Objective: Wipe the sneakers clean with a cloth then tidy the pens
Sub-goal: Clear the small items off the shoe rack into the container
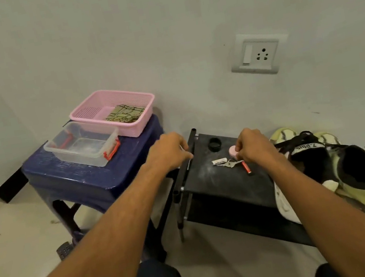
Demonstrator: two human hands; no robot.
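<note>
A pair of black and pale-yellow sneakers (353, 171) lies on the right of the black rack's top shelf (219, 188). A patterned cloth (125, 114) sits folded in the pink basket (113, 112). My right hand (254, 146) is over the shelf, its curled fingers pinching the upper end of a red pen (246, 168) whose tip rests on the shelf. My left hand (169, 151) hovers at the rack's left rail, fingers curled round a thin pale pen (188, 163) that is mostly hidden by the hand.
A clear plastic box with red clips (82, 145) and the pink basket stand on a blue stool (100, 177) to the left. On the shelf lie keys (228, 164), a small white tube (219, 161), a pink round item (232, 151) and a black cap (214, 144). The wall is close behind.
</note>
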